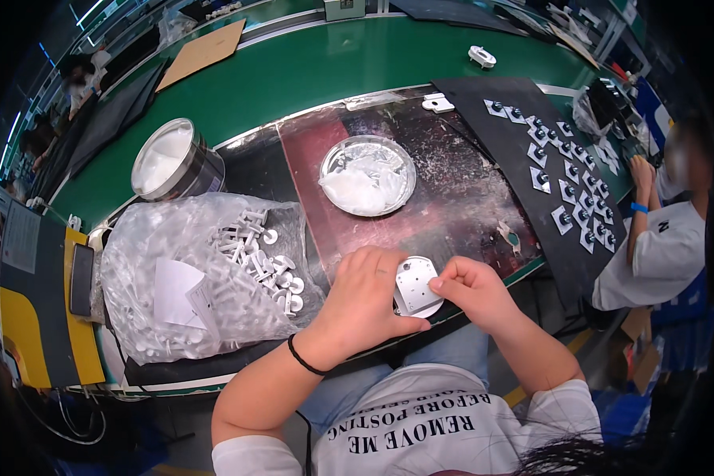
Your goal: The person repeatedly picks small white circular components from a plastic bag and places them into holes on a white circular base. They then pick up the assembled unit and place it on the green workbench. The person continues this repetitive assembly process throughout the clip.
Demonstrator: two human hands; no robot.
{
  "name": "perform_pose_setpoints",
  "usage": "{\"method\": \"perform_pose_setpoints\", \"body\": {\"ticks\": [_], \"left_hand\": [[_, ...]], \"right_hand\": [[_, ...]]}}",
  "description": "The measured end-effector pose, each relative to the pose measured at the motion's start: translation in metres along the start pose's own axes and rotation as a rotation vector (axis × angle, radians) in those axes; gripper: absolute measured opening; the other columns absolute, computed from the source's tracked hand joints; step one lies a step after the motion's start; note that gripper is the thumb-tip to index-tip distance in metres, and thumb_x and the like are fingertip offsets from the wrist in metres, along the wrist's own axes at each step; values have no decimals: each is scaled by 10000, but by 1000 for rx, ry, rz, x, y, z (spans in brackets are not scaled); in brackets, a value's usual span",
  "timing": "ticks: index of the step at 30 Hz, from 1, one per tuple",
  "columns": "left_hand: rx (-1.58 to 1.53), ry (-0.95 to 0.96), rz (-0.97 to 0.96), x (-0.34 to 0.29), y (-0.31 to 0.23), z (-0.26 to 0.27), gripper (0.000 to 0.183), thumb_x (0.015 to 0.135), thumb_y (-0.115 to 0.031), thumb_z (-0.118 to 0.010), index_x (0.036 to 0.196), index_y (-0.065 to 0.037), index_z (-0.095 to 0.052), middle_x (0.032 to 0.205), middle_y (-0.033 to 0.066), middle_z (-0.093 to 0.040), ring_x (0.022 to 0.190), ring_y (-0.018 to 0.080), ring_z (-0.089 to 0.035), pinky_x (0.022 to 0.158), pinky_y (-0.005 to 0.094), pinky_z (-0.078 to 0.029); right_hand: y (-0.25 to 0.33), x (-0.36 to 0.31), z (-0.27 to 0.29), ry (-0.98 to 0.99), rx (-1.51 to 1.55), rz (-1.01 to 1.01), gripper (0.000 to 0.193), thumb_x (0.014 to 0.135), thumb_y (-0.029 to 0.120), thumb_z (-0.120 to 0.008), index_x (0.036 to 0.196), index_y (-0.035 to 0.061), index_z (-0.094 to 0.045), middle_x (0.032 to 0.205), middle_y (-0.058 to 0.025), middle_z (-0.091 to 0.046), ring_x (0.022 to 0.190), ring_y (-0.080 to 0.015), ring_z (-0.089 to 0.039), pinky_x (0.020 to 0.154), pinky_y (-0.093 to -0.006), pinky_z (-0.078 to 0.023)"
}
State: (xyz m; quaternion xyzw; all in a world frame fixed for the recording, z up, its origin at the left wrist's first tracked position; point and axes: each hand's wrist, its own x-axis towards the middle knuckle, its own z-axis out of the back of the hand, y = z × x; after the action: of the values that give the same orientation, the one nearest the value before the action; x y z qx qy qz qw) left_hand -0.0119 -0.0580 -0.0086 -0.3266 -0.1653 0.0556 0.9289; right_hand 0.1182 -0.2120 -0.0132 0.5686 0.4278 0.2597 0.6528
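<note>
My left hand (363, 295) grips a white plastic plate (415, 284) by its left side, thumb below and fingers above. The plate has a rounded outline and a flatter inner panel with several small holes. Over its right side my right hand (474, 292) is closed in a pinch, thumb and forefinger together at the surface. Whatever those fingertips hold, if anything, is hidden. Beyond the hands sits a round clear dish (367, 176) with white paste-like material. To the left lies a large clear plastic bag (170, 262), with white stemmed plastic pieces (268, 266) spilling from its opening.
A tub of white material (169, 159) stands behind the bag. On the right, a black board (506, 119) carries several small white plates with dark parts. A co-worker (658, 238) sits beyond it. One white part (481, 56) rests on the green bench (333, 59).
</note>
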Motion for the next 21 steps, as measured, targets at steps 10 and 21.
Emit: {"method": "perform_pose_setpoints", "body": {"ticks": [10, 21], "left_hand": [[9, 34, 4, 0, 1, 1, 813, 534, -386, -846, 1149, 1, -481, 1085, 158, -523, 1062, 342, -479, 918, 431, -357], [17, 5, -17, 1, 0, 1, 750, 532, -332, -835, 1112, 4, -499, 1050, 130, -536, 1051, 311, -484, 923, 411, -343]], "right_hand": [[11, 0, -1, -11, -270, 41, 208, 846, 183, -664, 748, 27, -567, 563, 59, -478, 528, -7, -374, 457, -215, -295], [14, 1, 1, -16, -302, 33, 222, 829, 183, -671, 732, 26, -547, 516, 45, -455, 499, -16, -364, 445, -227, -301]]}}
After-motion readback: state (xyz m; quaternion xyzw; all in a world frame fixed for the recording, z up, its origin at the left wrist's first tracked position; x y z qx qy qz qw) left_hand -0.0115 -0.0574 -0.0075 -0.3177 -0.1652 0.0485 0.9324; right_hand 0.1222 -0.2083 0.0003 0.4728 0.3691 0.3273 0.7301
